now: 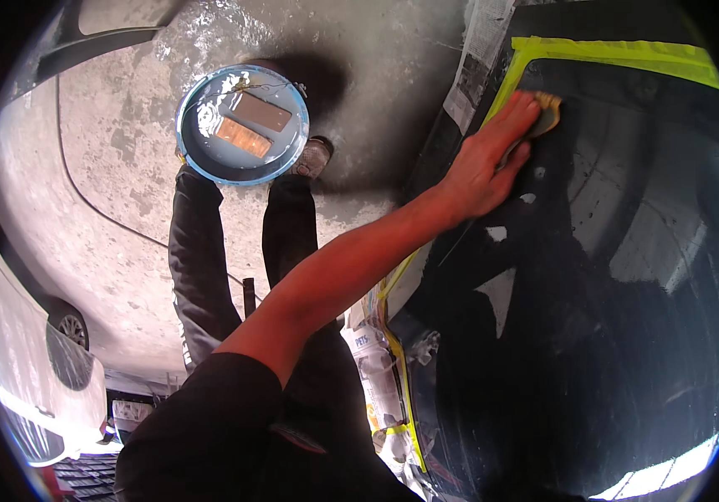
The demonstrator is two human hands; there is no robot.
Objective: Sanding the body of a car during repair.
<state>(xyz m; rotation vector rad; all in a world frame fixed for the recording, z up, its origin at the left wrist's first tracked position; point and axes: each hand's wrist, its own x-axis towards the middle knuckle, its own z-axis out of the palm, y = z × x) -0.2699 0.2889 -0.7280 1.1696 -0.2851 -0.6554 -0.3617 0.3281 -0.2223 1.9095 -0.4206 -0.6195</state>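
My left hand (489,163) reaches across to the dark car panel (560,276), palm down. Its fingers are closed on a bent piece of sandpaper (548,115), tan-yellow at the edge, pressed to the panel close to the strip of yellow masking tape (506,92). Much of the sandpaper is hidden under the fingers. Wet patches and drops shine on the panel below the hand. My right hand is out of view.
On the concrete floor by my feet stands a blue basin (246,177) of water, holding a grey-brown block (262,111) and an orange-brown block (244,137). Masking paper (376,376) lines the panel's near edge. A cable (96,209) crosses the floor; a light-coloured car (29,335) stands left.
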